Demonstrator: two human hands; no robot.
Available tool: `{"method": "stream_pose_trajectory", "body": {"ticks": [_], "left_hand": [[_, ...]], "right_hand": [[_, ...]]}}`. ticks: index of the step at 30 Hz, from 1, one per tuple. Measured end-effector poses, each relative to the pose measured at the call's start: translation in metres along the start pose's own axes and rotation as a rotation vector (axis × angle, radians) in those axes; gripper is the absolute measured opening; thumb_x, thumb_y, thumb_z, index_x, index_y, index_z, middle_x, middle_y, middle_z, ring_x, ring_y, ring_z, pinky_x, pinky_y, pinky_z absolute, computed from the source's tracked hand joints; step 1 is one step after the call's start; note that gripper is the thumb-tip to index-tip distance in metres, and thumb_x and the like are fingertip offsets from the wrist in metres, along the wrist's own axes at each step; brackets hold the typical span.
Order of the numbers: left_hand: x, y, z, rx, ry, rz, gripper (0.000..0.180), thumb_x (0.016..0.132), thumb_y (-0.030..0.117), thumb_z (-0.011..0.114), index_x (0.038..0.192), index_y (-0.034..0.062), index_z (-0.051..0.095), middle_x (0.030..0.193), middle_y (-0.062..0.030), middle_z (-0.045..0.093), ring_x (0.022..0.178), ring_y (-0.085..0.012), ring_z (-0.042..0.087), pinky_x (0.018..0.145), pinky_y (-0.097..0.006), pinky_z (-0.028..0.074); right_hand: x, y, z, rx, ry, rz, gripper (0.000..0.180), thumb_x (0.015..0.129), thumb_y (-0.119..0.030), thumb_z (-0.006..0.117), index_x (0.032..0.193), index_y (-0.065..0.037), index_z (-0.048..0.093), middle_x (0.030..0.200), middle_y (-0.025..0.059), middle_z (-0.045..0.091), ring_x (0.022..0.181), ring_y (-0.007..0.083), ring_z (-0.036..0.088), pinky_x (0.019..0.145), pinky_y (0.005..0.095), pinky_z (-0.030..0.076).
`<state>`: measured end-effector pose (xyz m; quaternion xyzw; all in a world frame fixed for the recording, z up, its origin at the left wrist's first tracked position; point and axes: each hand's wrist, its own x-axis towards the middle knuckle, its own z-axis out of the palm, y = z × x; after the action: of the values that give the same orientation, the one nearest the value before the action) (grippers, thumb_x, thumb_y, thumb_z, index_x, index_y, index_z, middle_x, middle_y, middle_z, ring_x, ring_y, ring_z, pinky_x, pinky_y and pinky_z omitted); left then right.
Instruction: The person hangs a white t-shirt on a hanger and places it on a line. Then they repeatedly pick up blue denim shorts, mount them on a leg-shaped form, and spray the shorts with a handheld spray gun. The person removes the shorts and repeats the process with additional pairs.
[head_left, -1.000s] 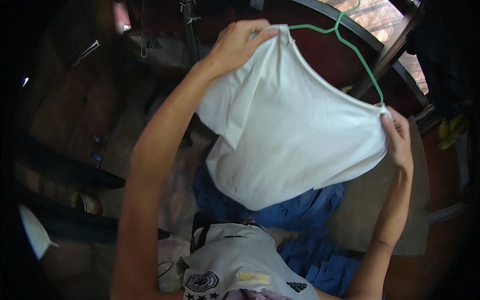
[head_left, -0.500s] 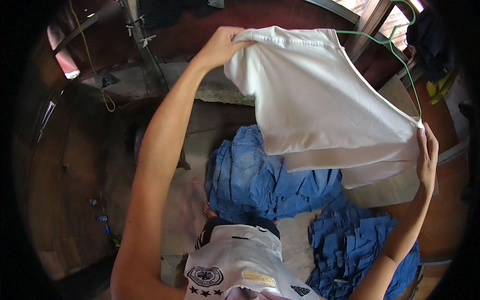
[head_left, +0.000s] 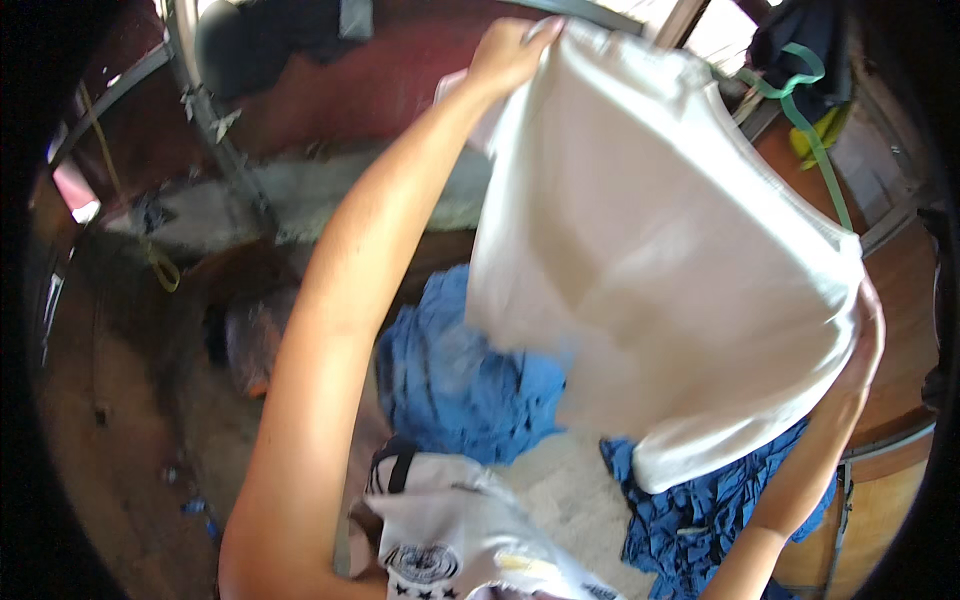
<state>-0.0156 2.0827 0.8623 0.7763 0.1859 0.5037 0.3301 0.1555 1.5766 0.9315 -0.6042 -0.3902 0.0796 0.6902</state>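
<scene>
A white short-sleeved shirt [head_left: 660, 230] is held up and spread in front of me. My left hand [head_left: 510, 55] is closed on its upper left part, near the sleeve. At the far right edge, my right hand [head_left: 870, 315] grips the cloth just below the neckline's lower end; its fingers are partly hidden by the shirt. A green wire hanger [head_left: 822, 165] shows beyond the neckline, one arm running down to the shirt near my right hand. The rest of the hanger is covered by the cloth, and its hook is blurred.
A heap of blue denim [head_left: 450, 370] lies on the floor ahead. Another pile of dark blue clothes [head_left: 690, 530] sits below the shirt. Dark clothing [head_left: 795, 45] hangs at the upper right, and a yellow cord [head_left: 105, 145] at the left.
The shirt has swung lower and turned its broad side toward me. My left hand has moved right and up, and my right hand slightly down and right. The whole view has shifted.
</scene>
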Motion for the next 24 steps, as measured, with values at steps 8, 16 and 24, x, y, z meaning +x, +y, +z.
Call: {"method": "stream_pose_trajectory", "body": {"ticks": [8, 16, 24], "left_hand": [[0.008, -0.041, 0.106, -0.174, -0.019, -0.076, 0.059, 0.099, 0.052, 0.055, 0.085, -0.0021, 0.07, 0.082, -0.027, 0.067, 0.08, -0.0443, 0.065, 0.075, -0.048, 0.048], [0.063, -0.137, 0.169, -0.178, 0.05, -0.077, 0.051, 0.097, 0.045, 0.061, 0.119, -0.001, 0.062, 0.123, -0.0235, 0.064, 0.119, -0.0386, 0.058, 0.101, -0.047, 0.043], [0.071, -0.298, 0.116, -0.387, -0.164, -0.131, 0.042, 0.1, 0.025, 0.059, 0.13, -0.0035, 0.056, 0.132, -0.0216, 0.058, 0.127, -0.0329, 0.053, 0.11, -0.04, 0.039]], "right_hand": [[-0.014, 0.005, 0.064, 0.65, -0.019, 0.143, 0.045, 0.086, -0.026, 0.053, 0.111, 0.009, 0.066, 0.104, 0.022, 0.073, 0.088, 0.0328, 0.072, 0.085, 0.0434, 0.059], [0.05, 0.023, 0.193, 0.69, 0.268, 0.035, 0.043, 0.086, -0.031, 0.059, 0.11, 0.003, 0.068, 0.1, 0.0164, 0.074, 0.085, 0.0299, 0.071, 0.083, 0.0402, 0.059], [0.168, 0.044, 0.312, 0.292, 0.615, -0.177, 0.052, 0.087, -0.037, 0.061, 0.123, 0.0, 0.063, 0.115, 0.0108, 0.069, 0.101, 0.0235, 0.066, 0.095, 0.0347, 0.051]]}}
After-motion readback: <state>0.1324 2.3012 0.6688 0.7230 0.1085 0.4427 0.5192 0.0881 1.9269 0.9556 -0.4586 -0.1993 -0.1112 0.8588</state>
